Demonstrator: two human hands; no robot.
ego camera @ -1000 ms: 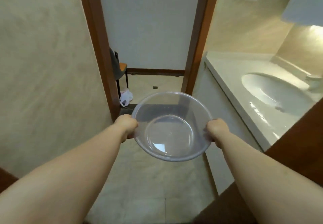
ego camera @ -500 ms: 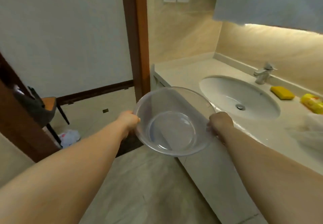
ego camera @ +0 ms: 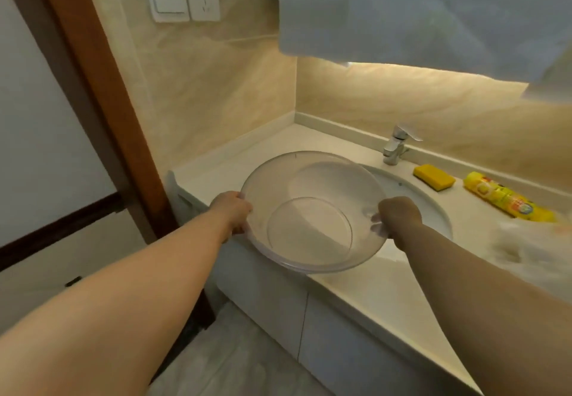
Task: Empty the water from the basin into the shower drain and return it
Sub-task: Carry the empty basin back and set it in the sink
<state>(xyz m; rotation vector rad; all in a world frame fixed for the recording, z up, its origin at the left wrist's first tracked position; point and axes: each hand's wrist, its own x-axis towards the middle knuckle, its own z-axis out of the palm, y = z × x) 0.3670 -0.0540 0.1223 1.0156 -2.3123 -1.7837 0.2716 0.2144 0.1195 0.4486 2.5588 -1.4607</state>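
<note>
A clear plastic basin (ego camera: 312, 210) hangs over the front left part of the vanity counter (ego camera: 216, 169), partly above the left side of the white sink bowl (ego camera: 427, 207). It looks empty, with no water visible inside. My left hand (ego camera: 232, 211) grips its left rim and my right hand (ego camera: 397, 214) grips its right rim, fingers showing through the plastic. The basin is tilted slightly toward me. The shower drain is not in view.
A chrome faucet (ego camera: 397, 145) stands behind the sink. A yellow sponge (ego camera: 433, 176) and a yellow bottle (ego camera: 507, 200) lie on the counter to the right. A brown door frame (ego camera: 102, 95) stands left, and a cabinet (ego camera: 433, 9) hangs overhead.
My view has swung right from the doorway to the vanity. The basin, held in both hands throughout, has moved from beside the counter to above its front left part.
</note>
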